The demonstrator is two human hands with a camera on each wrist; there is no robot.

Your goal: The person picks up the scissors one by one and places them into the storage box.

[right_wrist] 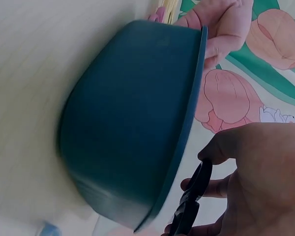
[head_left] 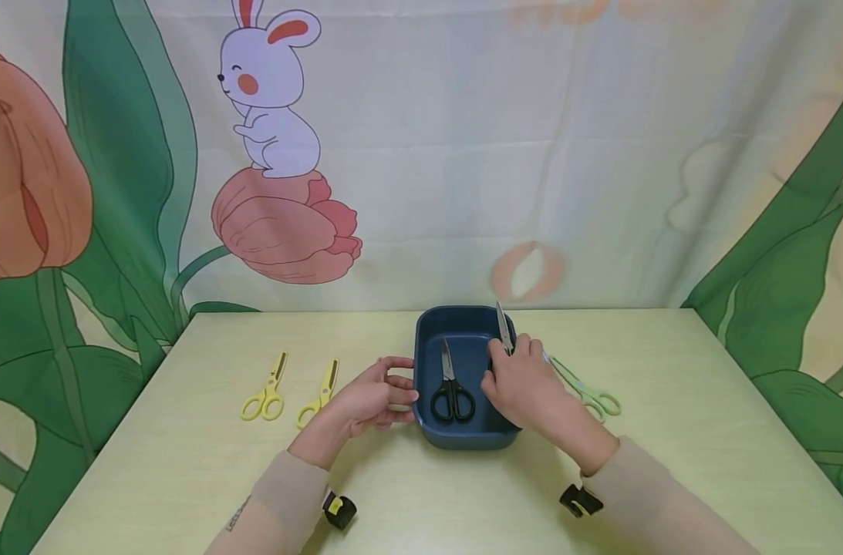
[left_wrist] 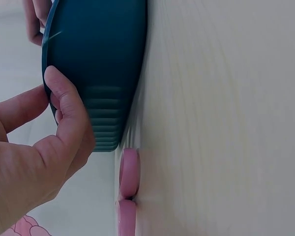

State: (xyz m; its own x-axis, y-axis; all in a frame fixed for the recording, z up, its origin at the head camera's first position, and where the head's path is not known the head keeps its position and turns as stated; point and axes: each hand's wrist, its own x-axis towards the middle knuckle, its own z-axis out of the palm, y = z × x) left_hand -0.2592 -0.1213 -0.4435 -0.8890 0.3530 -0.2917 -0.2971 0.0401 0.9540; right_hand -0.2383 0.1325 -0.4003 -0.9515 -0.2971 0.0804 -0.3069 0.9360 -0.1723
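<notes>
A dark blue bin (head_left: 470, 441) stands on the table, one pair of black-handled scissors (head_left: 449, 397) lying inside it. At the bin's left side, my left hand (head_left: 375, 393) holds the rim with thumb and fingertips, also seen in the left wrist view. Over the right rim, my right hand (head_left: 528, 381) grips a second pair of black-handled scissors (right_wrist: 194, 189) by the handles. Their blades (head_left: 503, 327) point away from me. Right beside that hand lie green-handled scissors (head_left: 595, 397), partly hidden by the wrist.
Left of the bin lie yellow scissors (head_left: 264, 397) and another yellow pair (head_left: 317, 405), the latter partly behind my left arm. Pink scissor handles (left_wrist: 130, 172) show near the bin in the left wrist view. A printed curtain (head_left: 421, 154) hangs behind the table (head_left: 206, 470).
</notes>
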